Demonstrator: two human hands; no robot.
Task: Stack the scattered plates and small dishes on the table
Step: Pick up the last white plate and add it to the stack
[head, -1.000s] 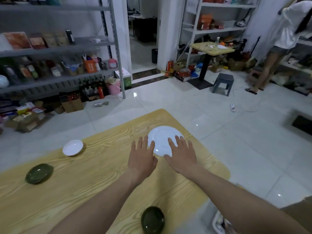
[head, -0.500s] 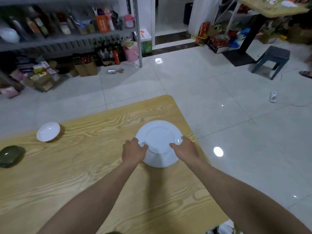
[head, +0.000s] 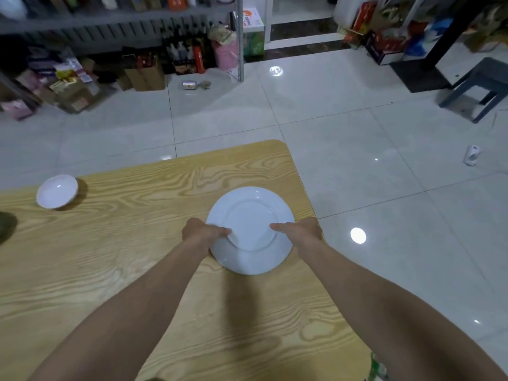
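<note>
A large white plate (head: 251, 215) is held near the right edge of the wooden table (head: 123, 270), its near rim raised and a shadow beneath it. My left hand (head: 202, 232) grips its left rim with the thumb on top. My right hand (head: 298, 229) grips its right rim the same way. A small white dish (head: 57, 191) sits at the table's far left. A dark green dish (head: 5, 225) is cut off by the left edge of the view.
The table's right edge and rounded far corner (head: 280, 145) border a glossy tiled floor. Shelves with boxes and bottles (head: 176, 50) stand beyond the table. A grey stool (head: 478, 86) stands at the far right.
My hands went from lying flat on the plate to gripping its two rims and lifting it toward me. The view tilted down, and the near green dish left the frame.
</note>
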